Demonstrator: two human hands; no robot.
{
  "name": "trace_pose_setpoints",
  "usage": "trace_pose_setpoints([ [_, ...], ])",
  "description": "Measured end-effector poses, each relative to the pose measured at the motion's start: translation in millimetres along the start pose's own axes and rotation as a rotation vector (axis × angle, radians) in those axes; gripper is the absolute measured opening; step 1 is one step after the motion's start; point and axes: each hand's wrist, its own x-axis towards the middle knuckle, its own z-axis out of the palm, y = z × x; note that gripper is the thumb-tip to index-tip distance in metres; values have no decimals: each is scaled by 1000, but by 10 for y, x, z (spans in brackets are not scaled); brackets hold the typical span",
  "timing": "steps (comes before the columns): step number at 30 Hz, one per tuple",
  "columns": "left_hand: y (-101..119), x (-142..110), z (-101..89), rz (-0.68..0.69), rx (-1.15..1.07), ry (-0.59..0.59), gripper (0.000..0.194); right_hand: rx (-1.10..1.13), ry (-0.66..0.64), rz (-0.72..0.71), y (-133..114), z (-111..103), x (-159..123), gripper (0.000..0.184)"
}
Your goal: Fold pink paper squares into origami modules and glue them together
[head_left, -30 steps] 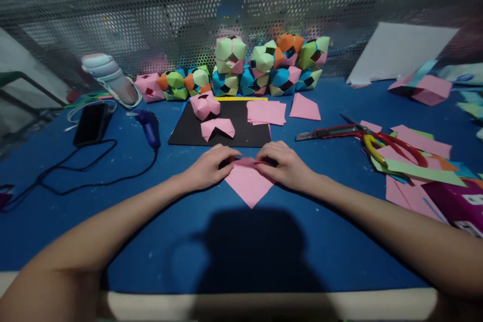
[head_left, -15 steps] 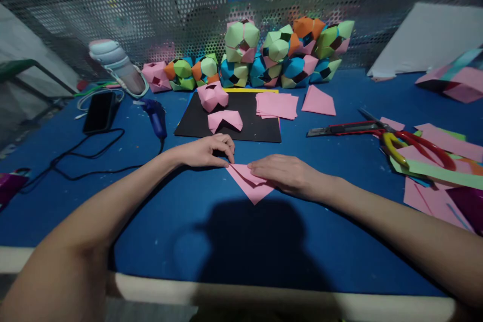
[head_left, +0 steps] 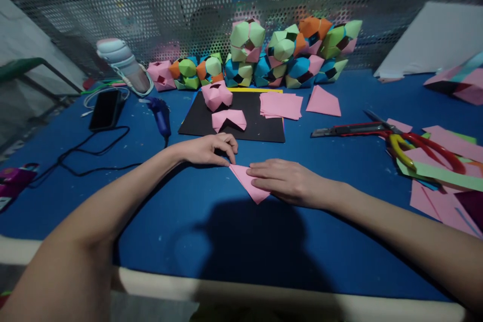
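Observation:
A sheet of pink paper point(head_left: 249, 184), folded into a triangle, lies flat on the blue table point(head_left: 162, 216) with one point toward me. My left hand point(head_left: 211, 150) is at its left corner, fingers curled and the thumb and fingertip pinching the tip. Across the right part of the paper rests my right hand point(head_left: 289, 180), its fingers stretched out and pressing flat; they hide the right corner and some of the fold. Beyond my hands, a folded pink paper piece point(head_left: 229, 119) and a pink paper ball point(head_left: 217, 96) sit on a black board point(head_left: 260, 131).
Stacked pink sheets point(head_left: 281, 105) and a folded pink piece point(head_left: 323, 101) lie ahead. Several coloured paper balls point(head_left: 247, 40) line the back. Scissors point(head_left: 426, 148), a cutter point(head_left: 347, 129) and scraps are right. A bottle point(head_left: 128, 68), phone point(head_left: 106, 109) and glue gun point(head_left: 160, 115) are left.
My right hand has slid toward me over the paper, and the raised flap now lies down under its fingers. My left hand stays at the corner. The view has shifted slightly.

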Motion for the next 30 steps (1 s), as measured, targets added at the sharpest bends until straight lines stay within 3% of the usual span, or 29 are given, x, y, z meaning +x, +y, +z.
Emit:
trace_pose_setpoints([
  [30,42,3,-25,-14,36,-52,16,-21,-24,-66,16,-28,11,20],
])
